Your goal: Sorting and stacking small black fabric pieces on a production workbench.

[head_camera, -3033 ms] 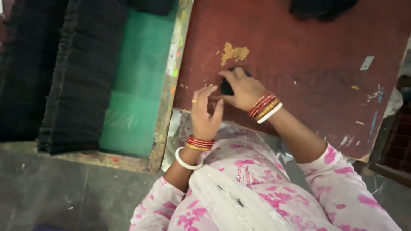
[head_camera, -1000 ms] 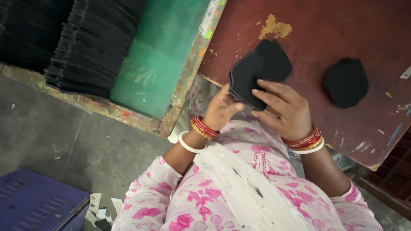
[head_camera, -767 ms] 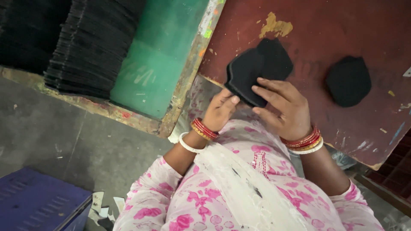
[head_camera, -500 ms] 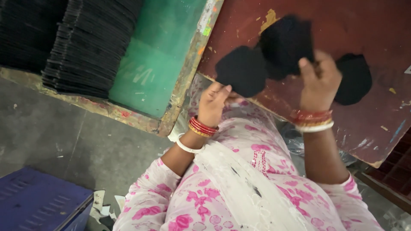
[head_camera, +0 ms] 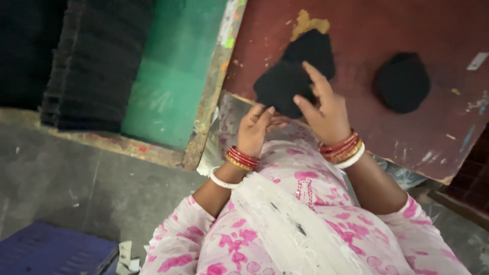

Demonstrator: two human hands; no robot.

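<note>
My right hand presses its fingers onto a flat black piece held over the edge of a dark red table. A second black piece lies partly behind the first, overlapping it. My left hand sits just below, with its fingertips at the lower edge of the front piece. Both wrists wear red and white bangles. A third rounded black piece lies alone on the table to the right of my hands.
A green board with a worn wooden edge adjoins the table on the left. Stacks of black sheets lie further left. A blue crate stands on the grey floor at lower left. Yellow residue marks the table.
The two black pieces, held apart half a second ago, have come together and overlap. My right hand has dropped from the upper piece onto the front one.
</note>
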